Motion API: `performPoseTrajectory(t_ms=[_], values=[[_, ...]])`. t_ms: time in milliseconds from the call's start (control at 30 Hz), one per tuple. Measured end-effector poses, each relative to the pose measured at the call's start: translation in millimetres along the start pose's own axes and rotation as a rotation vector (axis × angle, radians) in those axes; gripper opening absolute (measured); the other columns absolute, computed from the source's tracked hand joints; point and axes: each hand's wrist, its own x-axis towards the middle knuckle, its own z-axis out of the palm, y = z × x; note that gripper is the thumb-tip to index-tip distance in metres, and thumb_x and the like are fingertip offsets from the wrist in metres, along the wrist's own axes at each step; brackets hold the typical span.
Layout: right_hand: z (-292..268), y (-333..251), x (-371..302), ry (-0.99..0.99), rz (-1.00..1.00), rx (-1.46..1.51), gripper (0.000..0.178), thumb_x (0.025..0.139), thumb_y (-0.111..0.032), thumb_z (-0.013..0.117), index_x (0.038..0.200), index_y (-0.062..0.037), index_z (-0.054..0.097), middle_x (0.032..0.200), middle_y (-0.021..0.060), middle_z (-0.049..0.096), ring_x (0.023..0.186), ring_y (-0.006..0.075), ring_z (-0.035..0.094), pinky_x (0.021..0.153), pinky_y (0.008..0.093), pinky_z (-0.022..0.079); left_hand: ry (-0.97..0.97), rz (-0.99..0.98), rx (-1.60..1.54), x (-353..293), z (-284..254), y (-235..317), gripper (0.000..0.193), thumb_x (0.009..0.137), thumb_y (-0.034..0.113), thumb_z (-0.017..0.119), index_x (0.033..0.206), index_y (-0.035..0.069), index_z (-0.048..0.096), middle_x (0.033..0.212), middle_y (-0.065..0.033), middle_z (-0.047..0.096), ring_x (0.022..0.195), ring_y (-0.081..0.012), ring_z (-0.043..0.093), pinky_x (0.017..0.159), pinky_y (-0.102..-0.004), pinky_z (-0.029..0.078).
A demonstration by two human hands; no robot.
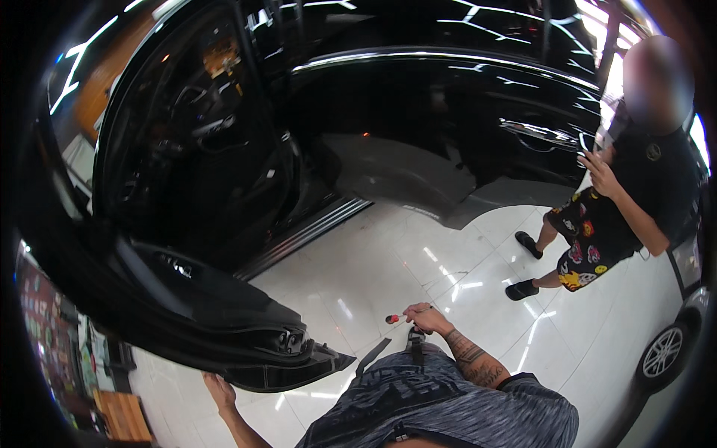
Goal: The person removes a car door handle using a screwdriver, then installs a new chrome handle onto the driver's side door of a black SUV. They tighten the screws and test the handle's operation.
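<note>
A black car (418, 112) is recorded with its front door (224, 328) swung wide open over a glossy white tiled floor (388, 261). The left hand (220, 390) is placed against the lower edge of the open door, near its rear corner; the palm is turned toward the panel and the fingers are seen spread and released rather than clenched, with nothing grasped in them. The right hand (427, 317) is held in front of the torso, above the floor and well apart from the door. Its fingers are closed on a small tool with a red handle (393, 319), the red end projecting to the left of the knuckles; the tool's tip cannot be made out. A dark strap (414, 345) is noted hanging just below the right wrist, against grey patterned clothing (441, 403). The car's interior, with steering wheel (213, 123) and door sill (314, 228), is visible through the opening. A second person (635, 187) in a dark shirt and patterned shorts is observed standing on the floor at the right, beside the rear door handle (541, 134), one hand raised. A wheel of another vehicle (663, 352) is seen at the lower right.
</note>
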Motion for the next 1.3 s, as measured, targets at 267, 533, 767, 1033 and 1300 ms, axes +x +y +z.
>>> performPoseTrajectory(t_ms=[267, 533, 767, 1033, 1300], values=[[47.5, -47.8, 19.9, -0.194, -0.051, 0.1, 0.031, 0.091, -0.022, 0.042, 0.088, 0.0018, 0.062, 0.073, 0.0086, 0.061, 0.058, 0.0148, 0.06, 0.053, 0.0268, 0.049, 0.275, -0.832, 0.085, -98.8, -110.6, -110.0, 0.053, 0.09, 0.045, 0.038, 0.108, -0.003, 0.053, 0.108, -0.0178, 0.056, 0.109, -0.0344, 0.048, 0.096, -0.0432, 0.033], [46.9, -95.6, 102.8, -0.536, -0.11, 0.016, 0.032, 0.091, -0.021, 0.041, 0.083, 0.0045, 0.059, 0.072, 0.0117, 0.063, 0.056, 0.0163, 0.06, 0.052, 0.0275, 0.048, 0.39, -1.016, 0.061, -141.9, -146.4, -113.6, 0.048, 0.089, 0.043, 0.041, 0.111, 0.001, 0.052, 0.108, -0.0161, 0.056, 0.108, -0.032, 0.05, 0.091, -0.0421, 0.038], [16.6, -166.3, 244.2, -0.766, 0.08, 0.262, 0.033, 0.093, -0.023, 0.04, 0.087, 0.0008, 0.061, 0.077, 0.0132, 0.066, 0.057, 0.0176, 0.061, 0.053, 0.0295, 0.05, 0.334, -1.131, -0.003, -191.2, -153.6, -72.3, 0.045, 0.088, 0.041, 0.044, 0.114, 0.005, 0.051, 0.108, -0.0146, 0.056, 0.107, -0.03, 0.051, 0.088, -0.0412, 0.042], [-1.7, -297.6, 371.6, -1.005, 0.05, 0.166, 0.038, 0.094, -0.027, 0.038, 0.088, 0.0034, 0.06, 0.077, 0.0165, 0.066, 0.053, 0.017, 0.06, 0.049, 0.0266, 0.049, -0.752, -1.676, -0.437, -176.6, 23.5, 170.3, 0.026, 0.087, 0.014, 0.049, 0.104, 0.0, 0.062, 0.098, -0.0099, 0.064, 0.087, -0.0205, 0.059, 0.083, -0.0327, 0.044], [51.7, -420.3, 475.2, -1.452, -0.095, -0.148, 0.04, 0.092, -0.028, 0.043, 0.086, 0.0049, 0.063, 0.077, 0.0153, 0.066, 0.057, 0.0161, 0.06, 0.056, 0.0247, 0.048, -0.477, -0.713, -0.194, 174.5, 221.4, 133.9, 0.071, 0.069, 0.019, 0.075, 0.128, -0.003, 0.041, 0.127, -0.0231, 0.045, 0.121, -0.0358, 0.04, 0.101, -0.0386, 0.032]])
